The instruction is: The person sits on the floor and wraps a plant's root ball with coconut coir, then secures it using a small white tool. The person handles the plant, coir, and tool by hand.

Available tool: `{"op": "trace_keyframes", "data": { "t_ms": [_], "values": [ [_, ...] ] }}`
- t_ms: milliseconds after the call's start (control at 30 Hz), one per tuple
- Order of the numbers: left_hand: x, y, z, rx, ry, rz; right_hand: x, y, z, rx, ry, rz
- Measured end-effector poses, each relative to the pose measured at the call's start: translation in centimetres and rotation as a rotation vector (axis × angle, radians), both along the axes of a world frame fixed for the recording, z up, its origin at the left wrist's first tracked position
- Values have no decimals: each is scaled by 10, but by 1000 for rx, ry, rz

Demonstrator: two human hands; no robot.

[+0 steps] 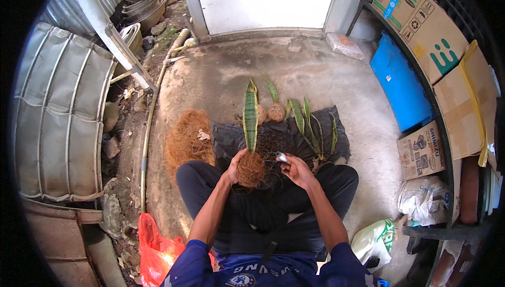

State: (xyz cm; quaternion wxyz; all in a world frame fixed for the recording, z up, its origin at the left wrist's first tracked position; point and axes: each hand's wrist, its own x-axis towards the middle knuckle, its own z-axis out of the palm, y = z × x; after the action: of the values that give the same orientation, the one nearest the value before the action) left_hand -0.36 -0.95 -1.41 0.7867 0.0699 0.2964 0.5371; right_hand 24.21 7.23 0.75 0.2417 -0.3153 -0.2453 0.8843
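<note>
My left hand (235, 165) grips the side of a ball of brown coconut fibre (251, 171) above my crossed legs. Out of the ball rises one tall snake plant leaf (250, 115), green with yellow margins. Between the fingers of my right hand (295, 171) is a small spool of white thread (281, 156), held just right of the ball. Dark soil (278, 145) lies on a black plastic sheet (229, 139) before me. More snake plant leaves (309, 123) rest on the sheet's right part. Behind it stand two wrapped balls, the clearer one a thread-bound ball (277, 112) with a leaf.
A heap of loose coconut fibre (188, 137) lies left of the sheet. A red plastic bag (156, 247) sits at lower left, a white plastic bag (373, 243) at lower right. Cardboard boxes (430, 38) fill a rack on the right, beside a blue panel (400, 85). A pipe (148, 141) runs along the left.
</note>
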Motion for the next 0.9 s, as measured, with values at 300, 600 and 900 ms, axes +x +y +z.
{"op": "trace_keyframes", "data": {
  "t_ms": [300, 600, 900],
  "values": [
    [1, 0, -7, -26, 110, -65, -1, -18, -49, -175, 135, -24],
    [-3, 2, -20, -57, 133, -80, -3, -19, -44, -71, 23, -20],
    [3, 2, -10, -36, 36, -145, -8, -21, -34, 14, -59, -137]
  ]
}}
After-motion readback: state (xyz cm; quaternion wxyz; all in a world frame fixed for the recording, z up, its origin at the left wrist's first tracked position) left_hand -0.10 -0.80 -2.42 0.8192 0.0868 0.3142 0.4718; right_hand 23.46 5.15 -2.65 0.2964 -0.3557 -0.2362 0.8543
